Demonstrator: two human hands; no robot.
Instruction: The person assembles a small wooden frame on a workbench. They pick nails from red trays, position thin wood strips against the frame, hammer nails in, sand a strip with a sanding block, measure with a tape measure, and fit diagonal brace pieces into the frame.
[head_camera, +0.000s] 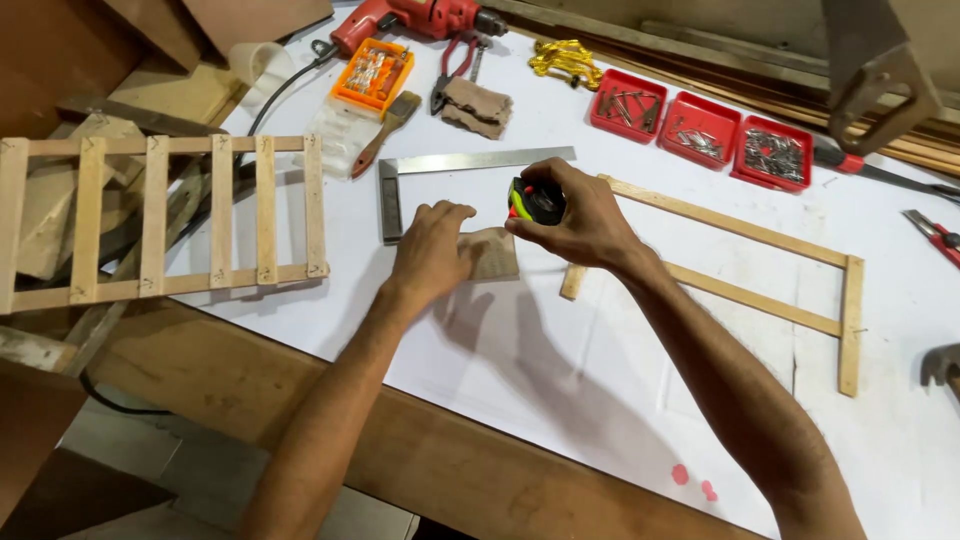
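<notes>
The head view looks down on a workbench (560, 400) covered with a white sheet, its brown wooden edge running along the near side, with scrap wood piled past its left end.

The right hand (580, 222) is closed around a black and yellow-green tape measure (536, 200), held just above the sheet near the middle of the bench. The left hand (432, 250) lies palm down, fingers together and curled, pressing on a small piece of sandpaper (495, 255) that lies flat just below the tape measure. Just behind both hands rests a steel try square (440, 165).

To the right lies an open frame of thin wooden strips (760, 270); to the left a slatted wooden ladder frame (160, 220) overhangs the bench edge. Along the far side sit a red electric drill (420, 15), an orange bit case (373, 72), pliers (455, 65), a brush (388, 125) and three red trays of nails (700, 128).
</notes>
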